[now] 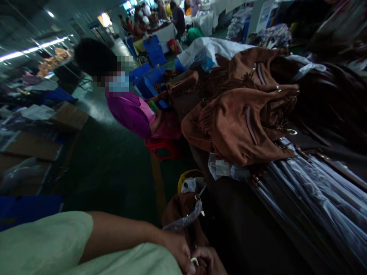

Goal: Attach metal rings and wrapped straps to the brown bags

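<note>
I've got a soft, light brown suede handbag (179, 209) on the near edge of the dark bench (243, 214), plastic film (183, 219) across it. One hand (178, 249) and the other hand (210, 261) pinch narrowly at its top edge, the best hold on something this floppy. Fringed suede bags (237, 122) lie heaped farther along.

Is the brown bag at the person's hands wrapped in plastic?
Only partly: a clear plastic sheet lies across the upper part of the brown bag, whose remaining surface shows bare above the hands.
</note>
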`<act>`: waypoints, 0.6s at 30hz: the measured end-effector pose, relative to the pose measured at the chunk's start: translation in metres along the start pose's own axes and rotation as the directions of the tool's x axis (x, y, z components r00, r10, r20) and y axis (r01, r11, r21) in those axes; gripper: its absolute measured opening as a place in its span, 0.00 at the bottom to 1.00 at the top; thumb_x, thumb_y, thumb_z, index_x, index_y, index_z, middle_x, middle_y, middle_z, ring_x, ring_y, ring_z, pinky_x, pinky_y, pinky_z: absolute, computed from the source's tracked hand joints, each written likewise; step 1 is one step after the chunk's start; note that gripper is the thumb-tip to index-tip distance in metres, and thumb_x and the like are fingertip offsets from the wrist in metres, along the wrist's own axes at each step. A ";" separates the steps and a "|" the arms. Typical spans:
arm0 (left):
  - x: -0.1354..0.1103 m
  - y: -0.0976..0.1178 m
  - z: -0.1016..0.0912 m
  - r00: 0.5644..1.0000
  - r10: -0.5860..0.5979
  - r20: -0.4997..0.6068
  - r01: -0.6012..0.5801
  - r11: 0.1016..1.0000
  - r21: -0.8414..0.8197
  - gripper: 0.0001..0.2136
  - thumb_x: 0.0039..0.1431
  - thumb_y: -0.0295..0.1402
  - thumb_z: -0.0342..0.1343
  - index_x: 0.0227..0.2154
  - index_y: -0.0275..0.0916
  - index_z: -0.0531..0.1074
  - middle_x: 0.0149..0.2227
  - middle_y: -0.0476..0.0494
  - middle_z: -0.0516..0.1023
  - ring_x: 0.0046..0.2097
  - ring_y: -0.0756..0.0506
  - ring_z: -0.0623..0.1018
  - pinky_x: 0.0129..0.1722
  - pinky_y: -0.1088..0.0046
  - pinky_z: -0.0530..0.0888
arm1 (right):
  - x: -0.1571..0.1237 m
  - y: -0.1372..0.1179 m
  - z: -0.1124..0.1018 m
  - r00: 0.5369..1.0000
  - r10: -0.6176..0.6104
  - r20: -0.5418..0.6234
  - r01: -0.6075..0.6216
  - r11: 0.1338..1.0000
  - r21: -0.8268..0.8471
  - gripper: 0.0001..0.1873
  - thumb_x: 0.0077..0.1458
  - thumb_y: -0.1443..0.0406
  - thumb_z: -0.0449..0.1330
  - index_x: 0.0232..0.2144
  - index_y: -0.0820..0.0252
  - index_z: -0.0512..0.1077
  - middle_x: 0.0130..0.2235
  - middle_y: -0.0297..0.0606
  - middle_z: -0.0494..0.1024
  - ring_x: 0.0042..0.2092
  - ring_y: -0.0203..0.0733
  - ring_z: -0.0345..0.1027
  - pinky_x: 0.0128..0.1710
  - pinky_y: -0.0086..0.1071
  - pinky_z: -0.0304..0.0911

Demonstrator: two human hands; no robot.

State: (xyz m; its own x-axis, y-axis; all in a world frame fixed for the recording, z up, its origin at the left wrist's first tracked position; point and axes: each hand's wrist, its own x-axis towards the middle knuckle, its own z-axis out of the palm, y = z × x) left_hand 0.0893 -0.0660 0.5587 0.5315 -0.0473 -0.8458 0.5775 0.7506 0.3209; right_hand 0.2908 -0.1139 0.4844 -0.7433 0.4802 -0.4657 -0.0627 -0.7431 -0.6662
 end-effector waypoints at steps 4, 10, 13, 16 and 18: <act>-0.024 -0.015 -0.016 0.998 0.062 0.014 -0.061 0.996 -0.059 0.24 0.35 0.56 0.66 0.25 0.37 0.75 0.25 0.51 0.74 0.24 0.53 0.69 0.23 0.79 0.66 | 0.022 -0.028 0.030 0.995 0.015 0.102 -0.024 0.995 0.093 0.28 0.24 0.50 0.74 0.26 0.56 0.68 0.22 0.31 0.71 0.28 0.45 0.71 0.33 0.37 0.65; -0.094 -0.052 -0.080 0.985 0.169 0.015 -0.170 0.985 0.026 0.22 0.40 0.54 0.64 0.23 0.37 0.73 0.23 0.52 0.72 0.22 0.54 0.66 0.21 0.79 0.62 | 0.081 -0.061 0.107 0.999 0.010 -0.045 -0.012 0.999 -0.050 0.25 0.32 0.50 0.72 0.29 0.57 0.70 0.29 0.34 0.73 0.33 0.43 0.70 0.34 0.33 0.62; -0.156 -0.069 -0.118 0.980 0.192 0.053 -0.196 0.976 0.090 0.18 0.47 0.48 0.62 0.22 0.36 0.72 0.21 0.53 0.69 0.22 0.54 0.65 0.21 0.80 0.61 | 0.115 -0.083 0.161 1.000 -0.023 -0.018 0.021 0.996 -0.083 0.23 0.42 0.46 0.65 0.31 0.58 0.73 0.30 0.36 0.73 0.35 0.43 0.68 0.36 0.34 0.62; -0.209 -0.083 -0.148 0.977 0.200 0.077 -0.209 0.970 0.125 0.17 0.49 0.46 0.60 0.21 0.36 0.70 0.21 0.52 0.68 0.22 0.55 0.63 0.21 0.80 0.59 | 0.145 -0.108 0.213 1.000 -0.020 0.001 0.020 0.990 -0.139 0.23 0.47 0.47 0.63 0.37 0.58 0.74 0.34 0.36 0.74 0.36 0.42 0.67 0.38 0.33 0.62; -0.233 -0.092 -0.163 0.974 0.216 0.073 -0.225 0.964 0.139 0.19 0.48 0.49 0.60 0.21 0.36 0.68 0.22 0.52 0.67 0.22 0.55 0.63 0.22 0.80 0.59 | 0.160 -0.121 0.240 1.000 -0.013 -0.013 0.010 0.980 -0.199 0.22 0.50 0.48 0.62 0.37 0.59 0.75 0.34 0.35 0.73 0.35 0.39 0.65 0.36 0.30 0.61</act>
State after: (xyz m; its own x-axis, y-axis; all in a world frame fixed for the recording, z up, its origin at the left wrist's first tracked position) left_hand -0.1886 -0.0163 0.6572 0.6873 0.0684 -0.7231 0.5240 0.6427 0.5589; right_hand 0.0197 -0.0592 0.6299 -0.7339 0.4959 -0.4642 0.0635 -0.6303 -0.7738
